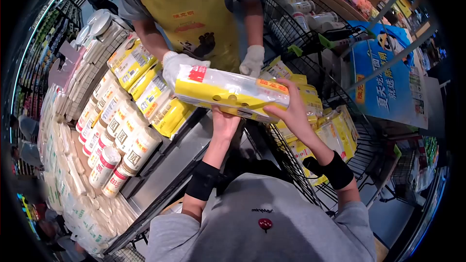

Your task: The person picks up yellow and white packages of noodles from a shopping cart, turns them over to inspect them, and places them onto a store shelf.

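Note:
A long yellow-and-white noodle pack (pixel 233 89) is held up level in front of me. My right hand (pixel 294 109) grips its right end, thumb on the near side and fingers over the top. Underneath, my left hand (pixel 225 122) supports the pack, its fingers partly hidden behind it. A co-worker's white-gloved hand (pixel 179 68) touches the left end of the same pack. The co-worker's other gloved hand (pixel 252 61) hangs just behind the pack, apart from my hands.
Left of me, a display shelf (pixel 165 160) bears yellow noodle packs (pixel 158 92) and white paper-wrapped rolls (pixel 116 136). To the right stands a wire cart (pixel 357 160) with more yellow packs (pixel 335 131). Another cart (pixel 272 24) holds white rolls. A blue sign (pixel 383 77) stands beyond.

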The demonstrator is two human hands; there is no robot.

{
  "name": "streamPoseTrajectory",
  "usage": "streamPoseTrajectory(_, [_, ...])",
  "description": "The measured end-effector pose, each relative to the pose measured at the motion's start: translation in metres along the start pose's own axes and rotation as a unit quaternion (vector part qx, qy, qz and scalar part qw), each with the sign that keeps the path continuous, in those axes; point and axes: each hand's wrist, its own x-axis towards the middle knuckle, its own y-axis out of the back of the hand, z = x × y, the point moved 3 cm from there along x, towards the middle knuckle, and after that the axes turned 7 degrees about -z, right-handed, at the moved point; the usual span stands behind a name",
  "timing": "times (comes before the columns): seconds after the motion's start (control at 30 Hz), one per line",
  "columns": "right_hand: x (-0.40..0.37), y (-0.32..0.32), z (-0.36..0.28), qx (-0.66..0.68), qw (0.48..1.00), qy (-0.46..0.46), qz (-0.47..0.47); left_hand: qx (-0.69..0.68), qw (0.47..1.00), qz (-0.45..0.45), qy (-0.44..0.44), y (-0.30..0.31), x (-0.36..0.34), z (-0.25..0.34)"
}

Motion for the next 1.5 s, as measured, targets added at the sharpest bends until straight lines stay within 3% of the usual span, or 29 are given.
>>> streamPoseTrajectory(0.07, [-0.005,0.001,-0.007,-0.008,1.000,0.019,-0.009,-0.036,0.999,0.008,0.006,0.011,0.001,-0.009])
streamPoseTrajectory(0.1, [-0.007,0.001,-0.009,-0.014,1.000,0.026,-0.007,-0.040,0.998,-0.035,0.025,0.010,0.002,-0.010])
streamPoseTrajectory(0.17, [-0.008,-0.005,-0.014,-0.060,0.995,0.075,0.022,0.012,0.998,0.053,-0.029,0.014,0.003,-0.011])
streamPoseTrajectory(0.3, [-0.001,-0.020,-0.039,-0.119,0.975,0.167,0.088,-0.130,0.990,-0.016,0.054,0.024,0.012,0.008])
streamPoseTrajectory(0.37, [0.011,-0.025,-0.045,-0.081,0.972,0.187,0.119,0.000,0.998,0.052,0.024,-0.012,0.008,0.020])
streamPoseTrajectory(0.43, [0.021,-0.030,-0.041,-0.039,0.970,0.188,0.147,-0.022,0.998,-0.057,0.026,-0.011,0.013,0.037])
streamPoseTrajectory(0.53, [0.030,-0.034,-0.040,0.032,0.970,0.180,0.160,0.241,0.970,0.030,0.000,-0.025,0.019,0.072])
streamPoseTrajectory(0.57, [0.033,-0.037,-0.039,0.043,0.971,0.178,0.152,0.337,0.938,0.077,-0.014,-0.031,0.018,0.084])
streamPoseTrajectory(0.63, [0.040,-0.043,-0.045,0.052,0.961,0.202,0.183,0.505,0.856,0.103,-0.047,-0.044,0.022,0.099])
streamPoseTrajectory(0.7, [0.040,-0.036,-0.050,0.102,0.954,0.241,0.146,0.613,0.772,0.109,-0.124,-0.076,0.015,0.093])
streamPoseTrajectory(0.77, [0.035,-0.023,-0.042,0.080,0.939,0.276,0.190,0.704,0.647,0.090,-0.280,-0.103,-0.003,0.072])
streamPoseTrajectory(0.83, [0.023,-0.002,-0.006,0.034,0.942,0.264,0.204,0.667,0.588,0.230,-0.395,-0.087,-0.012,0.069])
streamPoseTrajectory(0.87, [0.016,0.011,0.022,0.027,0.960,0.202,0.190,0.577,0.621,0.308,-0.432,-0.080,-0.013,0.067])
streamPoseTrajectory(0.9, [-0.002,0.028,0.094,0.088,0.975,-0.001,0.202,0.482,0.643,0.383,-0.456,-0.068,-0.012,0.059])
streamPoseTrajectory(0.93, [-0.021,0.039,0.138,0.037,0.975,-0.040,0.216,0.479,0.638,0.404,-0.447,-0.083,-0.008,0.037])
streamPoseTrajectory(0.97, [-0.038,0.048,0.179,0.043,0.970,-0.136,0.198,0.453,0.648,0.452,-0.414,-0.055,-0.010,0.049])
streamPoseTrajectory(1.03, [-0.073,0.061,0.243,-0.087,0.965,-0.186,0.162,0.504,0.703,0.375,-0.332,-0.024,-0.008,0.048])
streamPoseTrajectory(1.07, [-0.086,0.060,0.273,-0.142,0.959,-0.201,0.139,0.493,0.722,0.378,-0.304,-0.006,-0.006,0.038])
streamPoseTrajectory(1.1, [-0.094,0.054,0.307,-0.042,0.949,-0.299,0.089,0.480,0.740,0.382,-0.276,0.006,-0.007,0.022])
streamPoseTrajectory(1.17, [-0.112,0.031,0.369,0.160,0.867,-0.473,-0.014,0.519,0.765,0.350,-0.155,0.029,0.001,-0.013])
streamPoseTrajectory(1.2, [-0.125,0.007,0.414,0.306,0.818,-0.487,0.026,0.585,0.740,0.315,-0.105,0.033,0.009,-0.031])
streamPoseTrajectory(1.23, [-0.139,-0.023,0.465,0.444,0.748,-0.489,0.067,0.663,0.692,0.263,-0.111,0.024,0.017,-0.049])
streamPoseTrajectory(1.27, [-0.139,-0.030,0.476,0.500,0.699,-0.501,0.102,0.643,0.715,0.252,-0.107,0.012,0.027,-0.067])
streamPoseTrajectory(1.3, [-0.140,-0.038,0.487,0.551,0.645,-0.510,0.141,0.622,0.738,0.241,-0.103,-0.002,0.035,-0.083])
streamPoseTrajectory(1.37, [-0.126,-0.045,0.458,0.508,0.610,-0.572,0.208,0.633,0.738,0.205,-0.114,-0.022,0.049,-0.105])
streamPoseTrajectory(1.47, [-0.109,-0.063,0.443,0.554,0.467,-0.638,0.262,0.637,0.749,0.158,-0.094,-0.027,0.057,-0.129])
streamPoseTrajectory(1.5, [-0.108,-0.069,0.447,0.581,0.467,-0.618,0.249,0.629,0.758,0.154,-0.078,-0.022,0.058,-0.135])
